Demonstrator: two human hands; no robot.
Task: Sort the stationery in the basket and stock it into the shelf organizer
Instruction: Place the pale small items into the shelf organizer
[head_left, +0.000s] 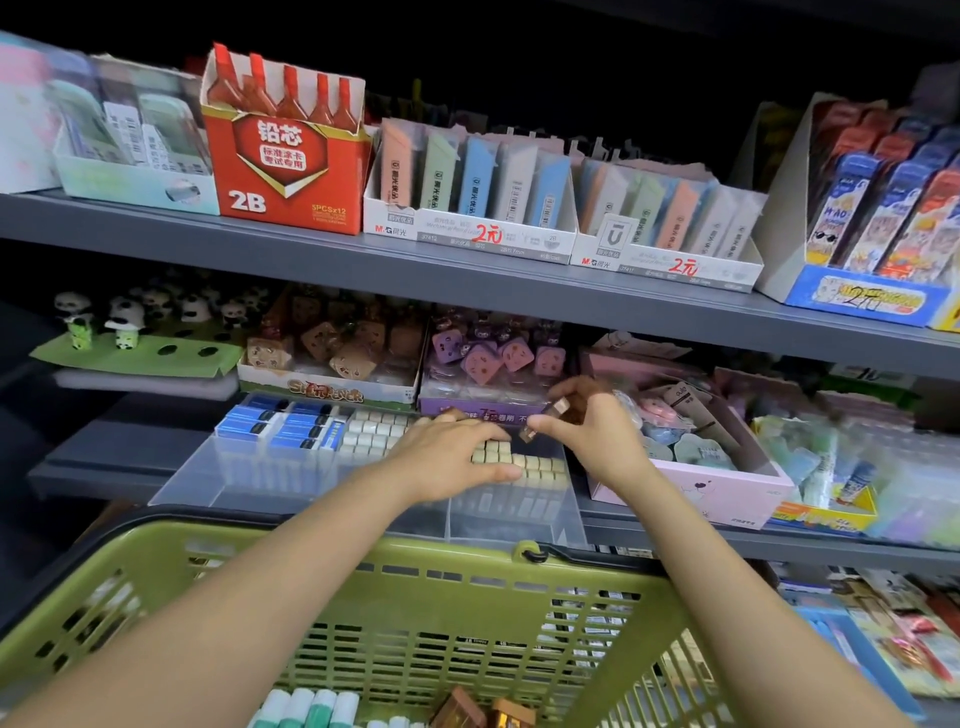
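Right grip (582, 431) pinches a brown eraser (545, 418); left grip (457, 457) rests flat on organizer (332, 483) erasers.

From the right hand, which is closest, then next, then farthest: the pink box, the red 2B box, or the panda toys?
Measured from the right hand:
1. Pink box, just to its right.
2. Red 2B box, upper shelf, up and left.
3. Panda toys, far left of the middle shelf.

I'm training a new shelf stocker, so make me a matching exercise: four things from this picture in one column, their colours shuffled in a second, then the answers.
Things:
1. basket
2. 2B lead box
3. shelf organizer
4. box right of the organizer

Colours:
A. clear
B. pink
C. green
D. red

Pairs: 1-C, 2-D, 3-A, 4-B
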